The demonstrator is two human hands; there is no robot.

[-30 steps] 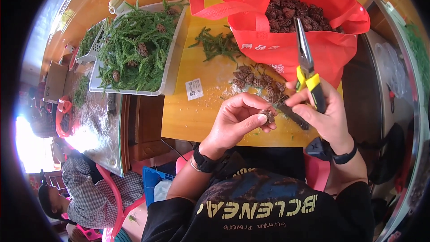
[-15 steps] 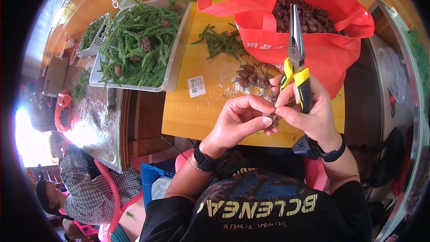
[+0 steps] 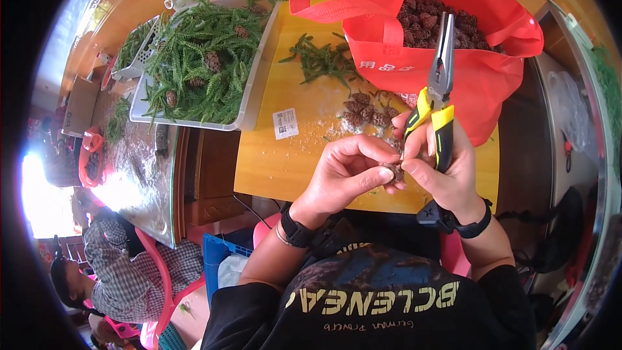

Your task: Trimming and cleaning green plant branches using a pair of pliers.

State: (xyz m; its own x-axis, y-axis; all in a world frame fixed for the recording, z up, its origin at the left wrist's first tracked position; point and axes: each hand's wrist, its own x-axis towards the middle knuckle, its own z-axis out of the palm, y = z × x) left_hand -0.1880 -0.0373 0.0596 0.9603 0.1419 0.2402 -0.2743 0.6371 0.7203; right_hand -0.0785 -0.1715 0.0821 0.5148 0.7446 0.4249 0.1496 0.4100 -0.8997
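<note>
One pinecone (image 3: 396, 170) was pinched by the left hand (image 3: 353, 172), pliers (image 3: 438, 91) clasped by the right hand (image 3: 451, 172), near the bag (image 3: 440, 68).

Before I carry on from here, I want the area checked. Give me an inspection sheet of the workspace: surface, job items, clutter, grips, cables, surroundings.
Surface: yellow table, scattered with pale crumbs.
Job items: small pine cone in the fingers; pliers; loose cones on the table; red bag of cones; white tray heaped with green sprigs.
Clutter: white label.
Grips: left grip pinches the pine cone; right grip holds the pliers, tips pointing away.
Cables: dark cable below the table's near left corner.
Surroundings: person in a checked shirt at left, beside a pink chair.
</note>
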